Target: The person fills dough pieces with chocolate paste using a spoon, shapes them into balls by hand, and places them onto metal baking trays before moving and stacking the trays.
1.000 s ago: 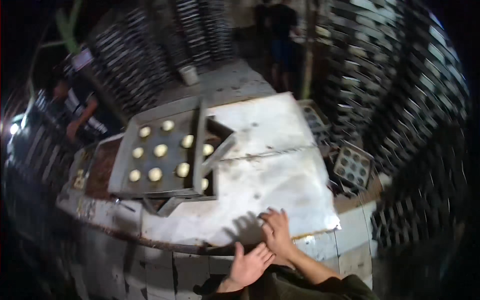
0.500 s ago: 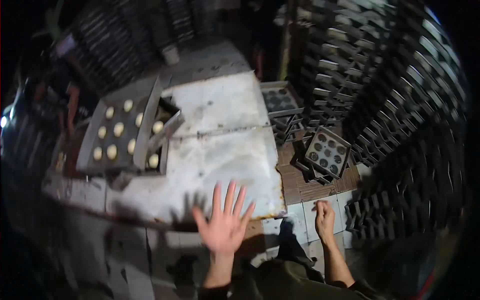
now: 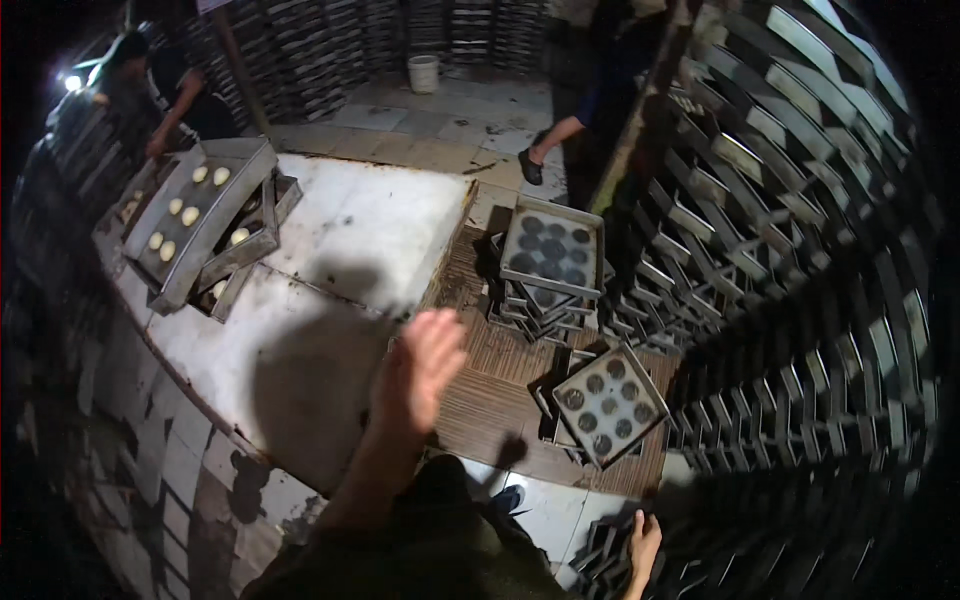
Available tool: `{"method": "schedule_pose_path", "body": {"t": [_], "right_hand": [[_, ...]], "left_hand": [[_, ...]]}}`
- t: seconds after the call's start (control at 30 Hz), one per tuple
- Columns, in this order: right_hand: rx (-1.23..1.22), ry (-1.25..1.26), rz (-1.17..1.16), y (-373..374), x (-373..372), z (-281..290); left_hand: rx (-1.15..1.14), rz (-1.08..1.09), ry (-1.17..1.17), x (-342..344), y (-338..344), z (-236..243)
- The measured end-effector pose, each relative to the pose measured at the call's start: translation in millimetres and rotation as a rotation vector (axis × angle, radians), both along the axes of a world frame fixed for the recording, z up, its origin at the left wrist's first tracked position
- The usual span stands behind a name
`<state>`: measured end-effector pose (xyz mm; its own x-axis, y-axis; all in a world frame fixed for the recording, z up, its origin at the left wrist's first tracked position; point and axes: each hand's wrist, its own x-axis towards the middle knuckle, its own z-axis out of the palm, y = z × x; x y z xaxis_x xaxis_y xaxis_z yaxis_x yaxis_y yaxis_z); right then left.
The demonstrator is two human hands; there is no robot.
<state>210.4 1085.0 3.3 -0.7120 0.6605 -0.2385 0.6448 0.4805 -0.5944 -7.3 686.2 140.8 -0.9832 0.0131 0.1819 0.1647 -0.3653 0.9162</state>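
My left hand (image 3: 430,365) is raised over the right edge of the pale table (image 3: 390,235), fingers stretched out and slightly blurred, holding nothing. Low on the right, my right hand (image 3: 645,545) hangs near a stack of metal trays; its fingers are partly extended, and I see nothing in them. Nearest to the hands is a square metal tray (image 3: 610,407) with dark round marks, on top of a small stack. Behind it, another stack carries a similar tray (image 3: 552,247). On the table's far left, a tilted tray (image 3: 205,230) bears several pale dough balls (image 3: 175,207).
Tall stacks of metal trays (image 3: 765,215) line the right side and the back. A person (image 3: 180,95) bends at the far left, and another person's leg (image 3: 555,138) shows at the back. A white bucket (image 3: 423,74) stands by the far wall.
The view has swung right, so the table and dough tray appear farther left. My left hand has turned from spread fingers to fingers close together; my right hand sits lower in view.
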Motion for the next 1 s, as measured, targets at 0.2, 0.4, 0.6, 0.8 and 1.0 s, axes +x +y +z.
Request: {"method": "schedule_pose_path", "body": {"t": [0.2, 0.4, 0.6, 0.8, 1.0], "right_hand": [[0.124, 0.153, 0.425, 45, -182, -25], [-0.082, 0.164, 0.705, -55, -418, -7], [-0.227, 0.023, 1.135, -144, -628, -10], [-0.155, -0.143, 1.355, -201, -770, 22], [-0.220, -0.018, 1.480, -241, -882, -17]], "left_hand": [[-1.461, 0.585, -0.157, -106, -62, -79], [-1.719, 0.406, -0.412, -249, -79, -126], [-1.751, 0.419, -0.565, -390, -133, -145], [-1.782, 0.701, -0.334, -411, -139, -174], [-1.630, 0.632, -0.448, -406, -149, -184]]}}
